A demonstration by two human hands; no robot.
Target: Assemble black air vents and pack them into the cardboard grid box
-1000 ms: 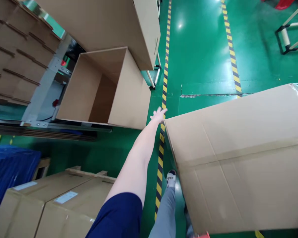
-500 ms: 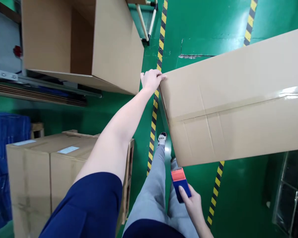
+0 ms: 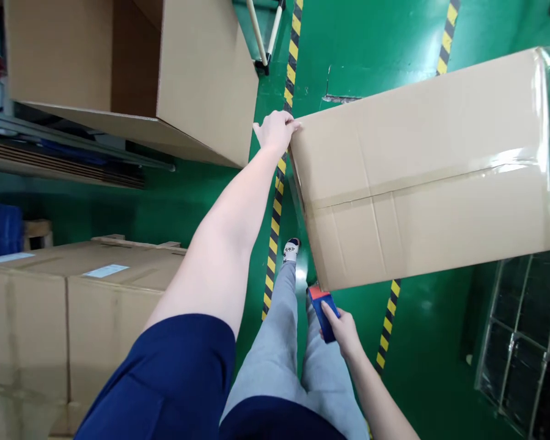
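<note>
A long cardboard box [image 3: 421,183] stretches across the right half of the view, with clear tape along its middle seam and over its far right end. My left hand [image 3: 275,131] grips the upper left corner of this box, fingers bent over the edge. In my right hand [image 3: 341,330] is a tape dispenser [image 3: 325,315], blue with a red-orange top. The dispenser's head is close to the box's lower left corner; whether it touches is not clear.
An open cardboard box [image 3: 206,79] sits on a metal-framed bench [image 3: 73,137] at upper left. Taped cartons [image 3: 114,318] stand at lower left. Black-and-yellow floor tape [image 3: 275,238] runs beside my legs. A wire-framed rack [image 3: 527,330] is at lower right.
My right hand has brought the tape dispenser up toward the box's lower left corner. The view has shifted right, showing the box's far end. My left hand keeps its hold.
</note>
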